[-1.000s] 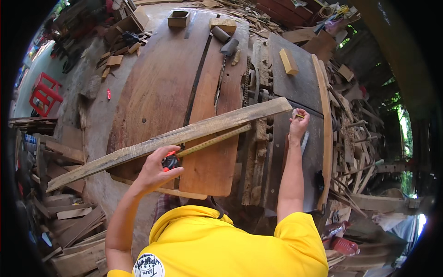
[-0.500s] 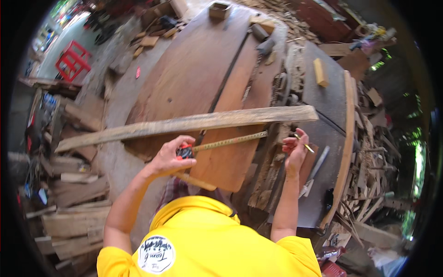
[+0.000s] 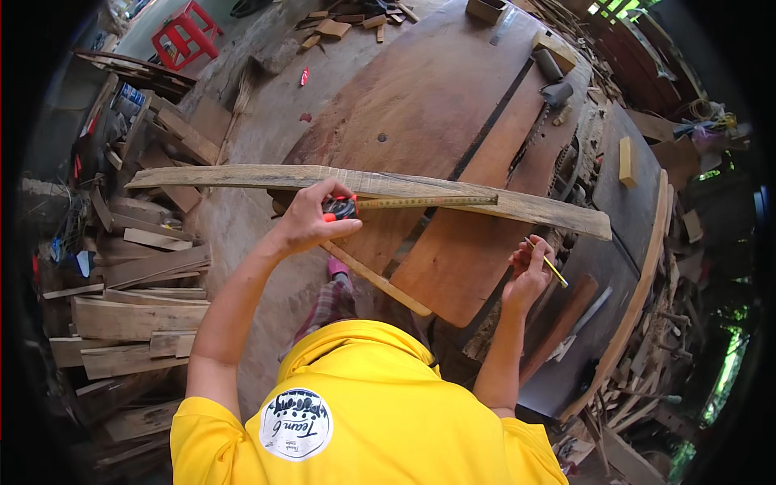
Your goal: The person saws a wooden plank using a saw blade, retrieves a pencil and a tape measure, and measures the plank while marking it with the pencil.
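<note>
My left hand (image 3: 319,214) grips a black and orange tape measure (image 3: 343,208), its yellow blade (image 3: 428,201) drawn out rightward along the long rough wooden board (image 3: 558,212). This board lies crosswise on the brown wooden bench top (image 3: 380,113) and sticks out past it on the left. My right hand (image 3: 527,271) holds a thin yellow pencil (image 3: 552,271) just below the board's right part, its fingers curled and apart from the tape's end.
A dark table section (image 3: 614,291) with a wood block (image 3: 627,162) is on the right. Small boxes and grey cylinders (image 3: 546,65) sit at the back. Offcut piles (image 3: 137,315) crowd the left; a red plastic stool (image 3: 182,36) stands at upper left.
The view has swung, shifting the bench rightward. My left hand and tape have risen onto the board, the blade now nearly horizontal. My right hand has lowered from beside the board's end to below it.
</note>
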A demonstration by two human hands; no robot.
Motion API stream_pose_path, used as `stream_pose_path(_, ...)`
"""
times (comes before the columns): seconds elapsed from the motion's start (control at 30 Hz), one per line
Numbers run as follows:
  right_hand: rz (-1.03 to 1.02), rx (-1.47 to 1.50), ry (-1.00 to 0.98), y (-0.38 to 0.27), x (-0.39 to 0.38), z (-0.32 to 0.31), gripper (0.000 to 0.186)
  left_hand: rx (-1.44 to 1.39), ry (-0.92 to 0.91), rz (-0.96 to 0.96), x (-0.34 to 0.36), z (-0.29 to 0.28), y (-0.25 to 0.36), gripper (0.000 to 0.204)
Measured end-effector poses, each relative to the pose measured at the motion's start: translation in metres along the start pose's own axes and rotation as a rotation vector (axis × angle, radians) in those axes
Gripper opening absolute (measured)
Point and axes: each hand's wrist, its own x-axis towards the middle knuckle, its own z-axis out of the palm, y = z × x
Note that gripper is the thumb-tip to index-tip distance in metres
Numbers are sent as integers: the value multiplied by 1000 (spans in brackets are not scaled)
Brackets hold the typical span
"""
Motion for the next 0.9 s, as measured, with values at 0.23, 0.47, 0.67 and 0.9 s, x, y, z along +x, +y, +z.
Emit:
stream_pose_path(0.23, -257, -137, 5, 9, -5, 46, 12, 60, 7, 173, 36, 3, 0, 44)
stream_pose_path(0.47, -379, -223, -66, 17, 8, 65, 9, 105, 15, 271, 50, 10, -13, 42)
stream_pose_path(0.67, -415, -236, -21, 29, 25, 61, 7, 129, 6, 254, 50, 10, -11, 41)
stream_pose_path(0.9, -450, -417, 2, 35, 39, 40, 6, 8, -64, 42, 56, 7, -4, 44)
